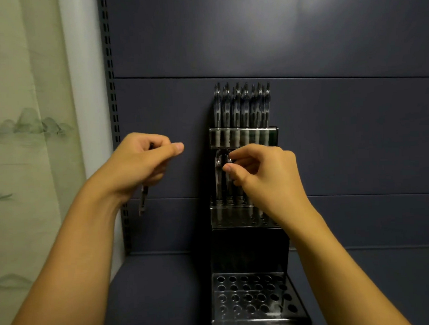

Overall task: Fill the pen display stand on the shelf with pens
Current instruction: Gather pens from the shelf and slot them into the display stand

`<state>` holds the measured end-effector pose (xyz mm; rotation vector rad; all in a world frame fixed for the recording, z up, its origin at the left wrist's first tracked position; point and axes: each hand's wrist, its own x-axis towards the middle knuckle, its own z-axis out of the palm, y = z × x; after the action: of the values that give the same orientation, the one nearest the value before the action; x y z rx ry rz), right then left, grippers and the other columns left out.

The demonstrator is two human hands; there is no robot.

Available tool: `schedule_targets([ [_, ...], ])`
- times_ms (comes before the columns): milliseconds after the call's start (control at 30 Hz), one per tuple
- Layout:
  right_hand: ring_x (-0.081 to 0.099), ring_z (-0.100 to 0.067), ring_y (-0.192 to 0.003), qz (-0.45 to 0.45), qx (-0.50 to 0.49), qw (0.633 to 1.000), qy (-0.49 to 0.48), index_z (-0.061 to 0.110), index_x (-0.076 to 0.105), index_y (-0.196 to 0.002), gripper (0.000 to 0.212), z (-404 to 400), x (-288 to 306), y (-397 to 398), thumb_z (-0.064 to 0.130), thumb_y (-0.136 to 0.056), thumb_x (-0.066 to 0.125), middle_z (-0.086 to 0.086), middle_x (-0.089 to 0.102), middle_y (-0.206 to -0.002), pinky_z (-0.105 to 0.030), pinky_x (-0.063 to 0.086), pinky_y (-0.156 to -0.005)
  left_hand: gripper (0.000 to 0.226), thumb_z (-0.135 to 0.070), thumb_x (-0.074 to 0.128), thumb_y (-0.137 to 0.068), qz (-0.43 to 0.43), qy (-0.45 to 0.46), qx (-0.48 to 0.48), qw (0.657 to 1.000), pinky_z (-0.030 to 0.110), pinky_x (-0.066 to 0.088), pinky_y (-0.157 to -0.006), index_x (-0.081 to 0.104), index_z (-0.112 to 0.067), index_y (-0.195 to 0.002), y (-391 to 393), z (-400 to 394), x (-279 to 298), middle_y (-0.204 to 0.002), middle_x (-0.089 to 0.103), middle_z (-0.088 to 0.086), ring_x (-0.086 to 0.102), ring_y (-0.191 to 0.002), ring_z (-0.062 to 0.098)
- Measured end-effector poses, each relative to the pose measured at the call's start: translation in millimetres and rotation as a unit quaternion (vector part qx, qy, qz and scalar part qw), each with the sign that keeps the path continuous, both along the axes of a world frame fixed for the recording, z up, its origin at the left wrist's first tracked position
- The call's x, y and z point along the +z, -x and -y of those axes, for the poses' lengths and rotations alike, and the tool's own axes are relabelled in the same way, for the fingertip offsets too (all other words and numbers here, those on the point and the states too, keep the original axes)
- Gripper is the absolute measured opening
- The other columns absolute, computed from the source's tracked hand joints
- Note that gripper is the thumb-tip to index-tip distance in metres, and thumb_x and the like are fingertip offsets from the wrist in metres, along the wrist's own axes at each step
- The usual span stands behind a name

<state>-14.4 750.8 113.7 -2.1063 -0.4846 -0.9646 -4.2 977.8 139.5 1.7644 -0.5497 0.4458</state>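
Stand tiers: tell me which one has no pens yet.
The bottom tier: all its holes show open, while the top tier is full and the middle tier partly filled.

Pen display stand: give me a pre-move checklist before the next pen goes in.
1. Right hand pinches a pen at the middle tier: ok.
2. That pen fully seated in its hole: cannot tell, the hand hides part of it.
3. Left hand holds spare pens ready: ok.
4. Top tier filled: ok.
5. Bottom tier filled: not ok, its holes show open.
6. Pen display stand upright on the shelf: ok.
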Motion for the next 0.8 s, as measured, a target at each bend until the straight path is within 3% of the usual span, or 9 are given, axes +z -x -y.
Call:
schedule_targets([
  [67,0.071,-0.002,-0.073,-0.01,0.035,0.999,0.0,0.019,0.077,-0.106,0.021,-4,2,8,0.029,-0.088,0.079,0.01,0.075,-0.082,-0.019,0.058,-0.079,0.047,-0.017,0.062,-0.097,0.005,0.015,-0.011,1.0,0.026,0.011,-0.047,0.035,-0.014,-0.058,6,4,6,-0.051,0.021,-0.001,0.016,-0.044,0.012],
  [167,0.075,-0.011,-0.072,-0.128,0.145,0.981,-0.015,0.013,0.078,-0.103,0.022,-18,5,15,0.026,-0.085,0.081,-0.001,0.077,-0.08,-0.034,0.063,-0.079,0.045,-0.017,0.06,-0.098,0.01,0.064,-0.049,0.997,0.03,0.009,-0.048,0.039,-0.013,-0.059,17,14,15,-0.047,0.024,0.001,0.019,-0.039,0.011],
  [267,0.077,-0.022,-0.084,-0.199,0.233,0.951,-0.041,0.005,0.077,-0.104,0.024,-36,3,15,0.019,-0.085,0.081,-0.012,0.078,-0.087,-0.041,0.063,-0.083,0.043,-0.018,0.059,-0.099,0.008,0.095,-0.091,0.991,0.031,0.01,-0.049,0.039,-0.014,-0.061,27,25,24,-0.046,0.025,0.001,0.019,-0.037,0.012],
  [333,0.076,-0.024,-0.09,-0.213,0.273,0.936,-0.067,0.001,0.075,-0.104,0.022,-46,0,15,0.014,-0.087,0.078,-0.015,0.077,-0.091,-0.042,0.062,-0.086,0.042,-0.019,0.058,-0.099,0.004,0.1,-0.107,0.989,0.033,0.01,-0.05,0.039,-0.014,-0.061,32,32,27,-0.046,0.026,0.001,0.02,-0.038,0.013],
  [467,0.07,-0.017,-0.078,-0.206,0.292,0.922,-0.151,-0.002,0.074,-0.098,0.014,-56,-6,15,0.01,-0.091,0.074,-0.008,0.072,-0.08,-0.04,0.062,-0.085,0.042,-0.021,0.058,-0.099,-0.016,0.116,-0.124,0.985,0.033,0.009,-0.051,0.039,-0.015,-0.061,38,41,29,-0.046,0.026,-0.001,0.02,-0.038,0.012],
  [533,0.067,-0.012,-0.084,-0.19,0.284,0.925,-0.164,0.005,0.075,-0.102,0.012,-58,-9,15,0.01,-0.092,0.073,-0.005,0.073,-0.085,-0.039,0.061,-0.087,0.042,-0.021,0.057,-0.099,-0.035,0.143,-0.156,0.977,0.03,0.01,-0.05,0.039,-0.016,-0.061,39,43,29,-0.045,0.026,-0.002,0.02,-0.038,0.011],
  [633,0.066,-0.017,-0.09,-0.185,0.299,0.915,-0.2,0.003,0.075,-0.108,0.016,-58,-12,19,0.009,-0.093,0.07,-0.015,0.075,-0.096,-0.044,0.057,-0.092,0.042,-0.021,0.057,-0.099,-0.037,0.137,-0.168,0.975,0.03,0.012,-0.048,0.04,-0.016,-0.061,39,45,28,-0.046,0.027,-0.002,0.022,-0.038,0.011],
  [800,0.07,-0.015,-0.075,-0.177,0.344,0.887,-0.254,0.0,0.074,-0.102,0.011,-56,-19,24,0.0,-0.094,0.066,-0.008,0.073,-0.082,-0.024,0.06,-0.075,0.041,-0.021,0.057,-0.098,-0.035,0.138,-0.186,0.972,0.032,0.015,-0.048,0.04,-0.016,-0.062,40,48,23,-0.047,0.029,-0.001,0.026,-0.038,0.012],
])
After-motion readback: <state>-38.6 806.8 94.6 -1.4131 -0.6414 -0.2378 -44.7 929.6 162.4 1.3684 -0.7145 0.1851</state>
